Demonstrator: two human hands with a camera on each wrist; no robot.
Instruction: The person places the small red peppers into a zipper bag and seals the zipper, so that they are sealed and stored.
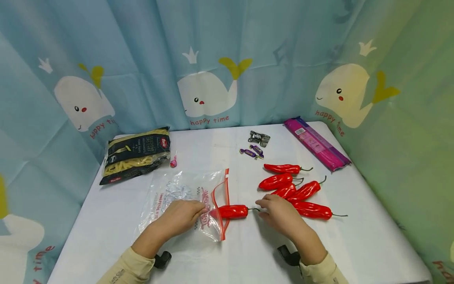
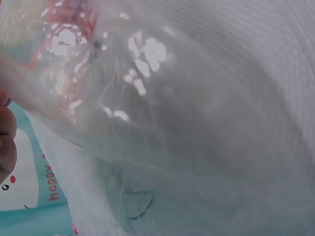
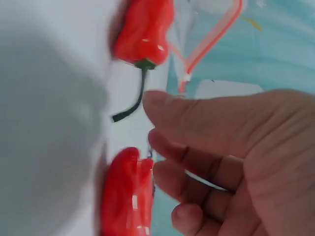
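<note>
A clear zip bag (image 1: pixel 166 201) with a red zip edge lies on the table, its mouth facing right. My left hand (image 1: pixel 183 216) grips it near the mouth; in the left wrist view, clear plastic (image 2: pixel 162 123) fills most of the picture and fingers (image 2: pixel 7 142) show at the left edge. One red chili pepper (image 1: pixel 234 212) lies partly inside the mouth, tip first, its dark stem pointing right. Beside that stem is my right hand (image 1: pixel 280 213), fingers loosely bent and holding nothing. The right wrist view shows the stem (image 3: pixel 140 93) just off the thumb tip.
Several more red peppers (image 1: pixel 278 181) are grouped beyond the right hand. Farther back are wrapped candies (image 1: pixel 249 153), a dark wrapped sweet (image 1: pixel 259 138) and a long pink-purple packet (image 1: pixel 317 144). A pasta bag (image 1: pixel 136 154) and a pink lollipop (image 1: pixel 173 161) lie at the back left.
</note>
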